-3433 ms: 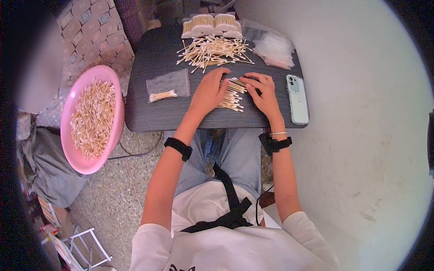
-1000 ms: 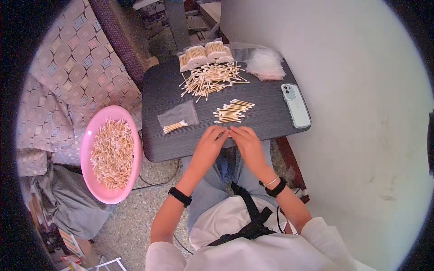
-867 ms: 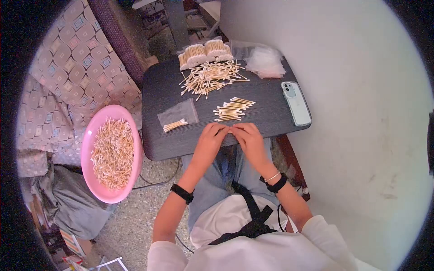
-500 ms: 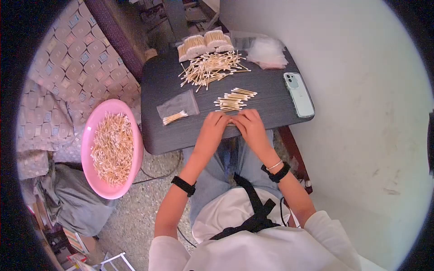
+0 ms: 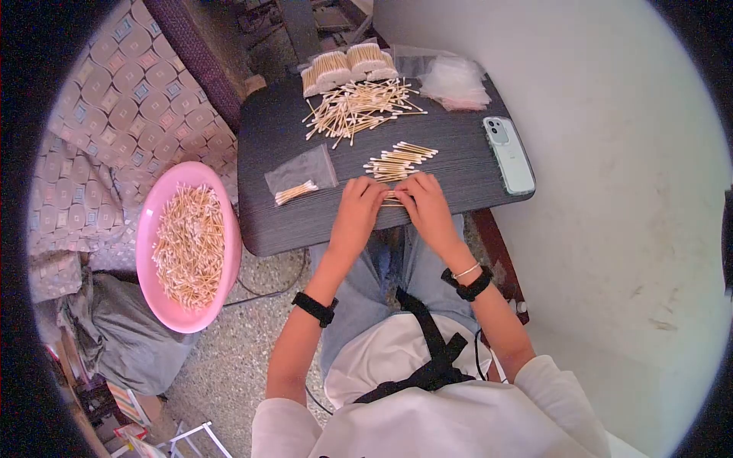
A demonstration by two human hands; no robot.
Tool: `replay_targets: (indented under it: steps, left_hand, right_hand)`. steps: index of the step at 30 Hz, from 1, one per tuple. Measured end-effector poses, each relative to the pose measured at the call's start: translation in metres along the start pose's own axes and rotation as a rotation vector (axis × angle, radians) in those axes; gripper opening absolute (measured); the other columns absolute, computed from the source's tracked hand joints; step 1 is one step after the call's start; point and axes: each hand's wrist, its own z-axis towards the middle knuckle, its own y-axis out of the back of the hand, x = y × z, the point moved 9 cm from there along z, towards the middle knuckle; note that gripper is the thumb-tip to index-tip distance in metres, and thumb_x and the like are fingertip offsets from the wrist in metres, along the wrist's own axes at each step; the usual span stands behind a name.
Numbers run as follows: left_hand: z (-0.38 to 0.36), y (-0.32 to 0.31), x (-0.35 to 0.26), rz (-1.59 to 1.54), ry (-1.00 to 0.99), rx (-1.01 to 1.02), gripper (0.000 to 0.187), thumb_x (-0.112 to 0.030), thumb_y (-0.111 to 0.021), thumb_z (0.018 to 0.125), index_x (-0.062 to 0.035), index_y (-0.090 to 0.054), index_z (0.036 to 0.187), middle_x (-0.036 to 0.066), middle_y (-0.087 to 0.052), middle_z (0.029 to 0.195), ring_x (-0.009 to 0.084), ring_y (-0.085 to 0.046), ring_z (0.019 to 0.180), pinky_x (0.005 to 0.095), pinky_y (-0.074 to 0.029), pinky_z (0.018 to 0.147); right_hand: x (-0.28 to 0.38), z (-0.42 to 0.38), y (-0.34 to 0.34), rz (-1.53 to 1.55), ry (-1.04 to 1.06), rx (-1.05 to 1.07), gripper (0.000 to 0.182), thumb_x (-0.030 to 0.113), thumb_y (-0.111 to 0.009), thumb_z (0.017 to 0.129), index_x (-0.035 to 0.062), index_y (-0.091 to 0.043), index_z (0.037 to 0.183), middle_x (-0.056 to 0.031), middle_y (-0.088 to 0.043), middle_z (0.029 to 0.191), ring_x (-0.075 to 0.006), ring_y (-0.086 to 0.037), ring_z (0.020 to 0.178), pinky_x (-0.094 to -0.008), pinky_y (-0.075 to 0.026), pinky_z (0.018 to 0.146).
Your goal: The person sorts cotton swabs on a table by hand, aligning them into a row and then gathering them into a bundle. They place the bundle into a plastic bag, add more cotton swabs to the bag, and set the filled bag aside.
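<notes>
My left hand [image 5: 357, 211] and my right hand [image 5: 424, 208] rest side by side on the near part of a small dark table [image 5: 290, 229]. Both pinch a small bunch of cotton swabs [image 5: 392, 200] between their fingertips. Just beyond my fingers lies a short row of swabs [image 5: 401, 161]. A clear plastic bag [image 5: 301, 172] with a few swabs in it sits to the left of my hands.
A loose heap of swabs [image 5: 359, 107] and bundled swabs [image 5: 347, 65] lie at the table's far side, beside empty clear bags [image 5: 456, 82]. A phone [image 5: 509, 154] lies at the right edge. A pink basin of swabs [image 5: 187, 244] stands on the floor, left.
My hands left the swab row, drew back to the table's near edge with a few swabs, and have moved slightly forward toward the row again. The view has shifted.
</notes>
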Motion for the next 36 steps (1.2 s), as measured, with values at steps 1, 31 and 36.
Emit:
replay_targets:
  steps: [1,31,36]
  left_hand:
    - [0.000,0.001,0.000,-0.008,0.000,-0.007,0.011,-0.007,-0.062,0.087,-0.0021,-0.063,0.097,0.011,-0.056,0.094,0.0305,-0.053,0.092,0.0408,-0.045,0.082]
    - [-0.007,0.010,-0.011,-0.008,-0.025,-0.038,0.030,-0.007,-0.070,0.081,-0.0001,-0.061,0.109,0.013,-0.055,0.115,0.0318,-0.053,0.112,0.0398,-0.047,0.094]
    - [-0.011,0.009,-0.011,0.028,-0.053,-0.049,0.024,-0.007,-0.070,0.081,0.0013,-0.065,0.103,0.013,-0.057,0.114,0.0318,-0.055,0.112,0.0408,-0.047,0.095]
  right_hand:
    - [0.000,0.001,-0.002,-0.024,0.005,0.011,0.012,0.013,-0.063,0.087,0.0029,-0.061,0.094,-0.0120,-0.055,0.094,-0.0326,-0.052,0.092,-0.0425,-0.044,0.083]
    - [0.001,-0.010,0.018,-0.046,0.015,-0.107,0.011,0.009,-0.058,0.091,0.0002,-0.056,0.097,-0.0164,-0.056,0.095,-0.0360,-0.052,0.092,-0.0442,-0.044,0.082]
    - [-0.004,-0.009,0.015,-0.079,0.000,-0.082,0.011,0.008,-0.058,0.090,0.0001,-0.057,0.097,-0.0162,-0.056,0.095,-0.0362,-0.052,0.092,-0.0443,-0.044,0.082]
